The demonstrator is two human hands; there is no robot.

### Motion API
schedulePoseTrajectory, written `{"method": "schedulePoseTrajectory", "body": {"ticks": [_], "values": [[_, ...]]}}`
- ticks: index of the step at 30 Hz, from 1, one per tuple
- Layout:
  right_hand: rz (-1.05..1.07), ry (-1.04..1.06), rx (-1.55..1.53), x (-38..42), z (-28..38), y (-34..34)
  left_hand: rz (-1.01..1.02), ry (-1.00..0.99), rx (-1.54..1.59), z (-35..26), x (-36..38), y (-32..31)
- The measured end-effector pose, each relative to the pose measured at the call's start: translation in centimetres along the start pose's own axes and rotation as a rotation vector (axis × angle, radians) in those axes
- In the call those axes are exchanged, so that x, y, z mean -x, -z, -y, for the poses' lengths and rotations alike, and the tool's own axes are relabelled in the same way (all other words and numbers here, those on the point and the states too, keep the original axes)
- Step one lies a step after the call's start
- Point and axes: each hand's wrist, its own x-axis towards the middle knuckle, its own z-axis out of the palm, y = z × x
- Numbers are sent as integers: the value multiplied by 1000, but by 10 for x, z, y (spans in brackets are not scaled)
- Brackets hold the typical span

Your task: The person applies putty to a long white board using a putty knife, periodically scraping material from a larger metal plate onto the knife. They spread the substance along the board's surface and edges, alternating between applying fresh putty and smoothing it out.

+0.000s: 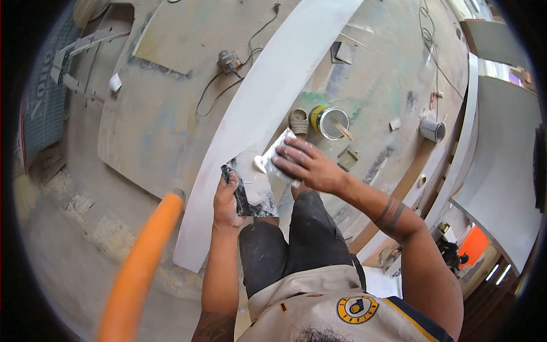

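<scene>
My left hand (227,198) holds a dark board (245,199) by its left edge, and pale filler is spread over the board's face. In my right hand (301,162) is a flat light-coloured spreader (281,149), gripped with the fingers over its top. A white blob of filler (260,163) sits at the spreader's left edge, above the board. Beneath the board runs a long curved white panel (250,94), which reaches from the lower left to the top.
An open tin (332,122) with a stick stands right of the panel, near a roll (298,121). Another can (432,130) is farther right. A corded power tool (229,61) lies left of the panel. An orange tube (142,262) rises at the lower left.
</scene>
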Motion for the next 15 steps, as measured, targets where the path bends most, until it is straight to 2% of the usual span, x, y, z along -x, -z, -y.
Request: {"method": "schedulePoseTrajectory", "body": {"ticks": [2,5,10,14,15], "values": [[123,-130,48,10,-44,6,109,-42,-7,3,-12,-4],[61,-324,46,28,-127,7,72,-97,-89,2,-29,-38],[-51,-636,171,28,-306,21,-20,-176,-108,16,-55,-69],[-195,-719,302,-7,-421,62,-22,-144,10,33,-76,-99],[-237,-677,316,-12,-459,66,-11,-117,17,38,-81,-104]]}}
